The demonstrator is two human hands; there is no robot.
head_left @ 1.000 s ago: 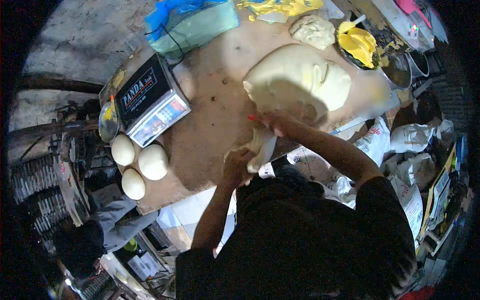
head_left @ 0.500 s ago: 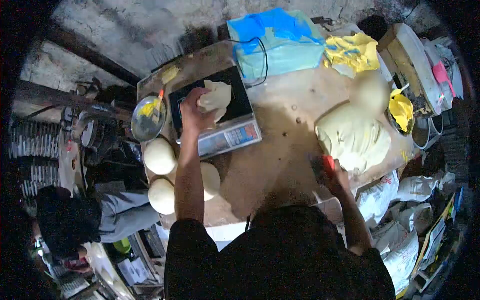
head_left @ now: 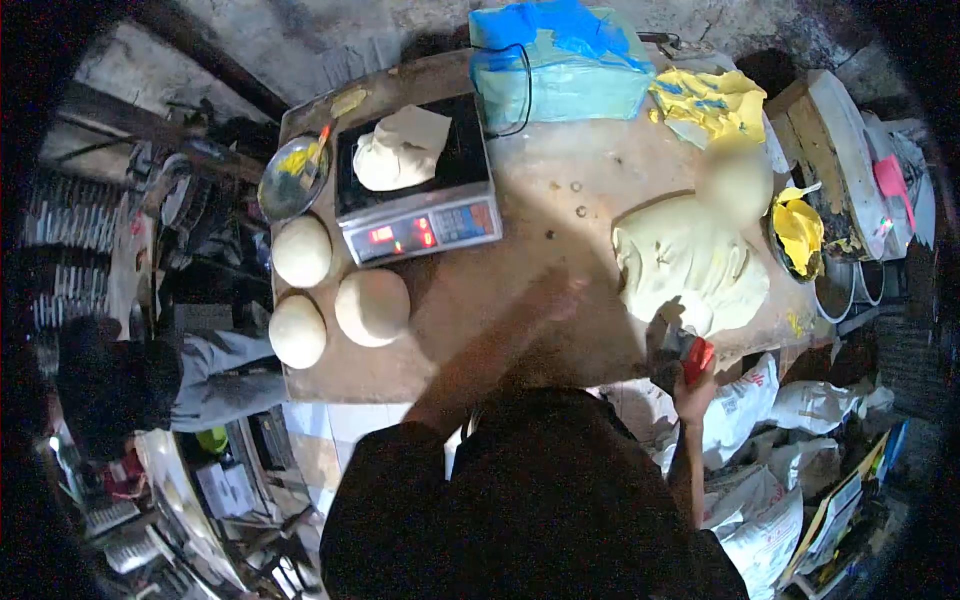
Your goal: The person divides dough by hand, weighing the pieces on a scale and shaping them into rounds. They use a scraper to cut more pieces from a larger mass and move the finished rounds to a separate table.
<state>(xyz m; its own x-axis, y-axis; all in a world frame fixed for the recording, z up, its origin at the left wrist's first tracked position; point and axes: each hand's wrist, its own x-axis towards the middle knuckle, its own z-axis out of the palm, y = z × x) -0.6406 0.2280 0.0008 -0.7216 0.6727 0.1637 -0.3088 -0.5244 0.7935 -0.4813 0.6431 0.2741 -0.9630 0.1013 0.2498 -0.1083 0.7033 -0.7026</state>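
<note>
R hand (head_left: 694, 396) grip's wrapped round a red-handled tool (head_left: 699, 356) nr the big dough (head_left: 690, 265); L hand (head_left: 567, 298) grip's too blurry to tell. Dough piece (head_left: 400, 150) sits on scale (head_left: 425, 230), w/ bare worktop (head_left: 530, 265) btwn scale & big dough.

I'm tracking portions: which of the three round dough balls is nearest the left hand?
The rightmost ball, in front of the scale; the other two balls sit farther left.

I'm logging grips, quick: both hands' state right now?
Left hand: blurred, nothing visibly held; open or closed, cannot tell.
Right hand: closed around a red-handled tool.
</note>
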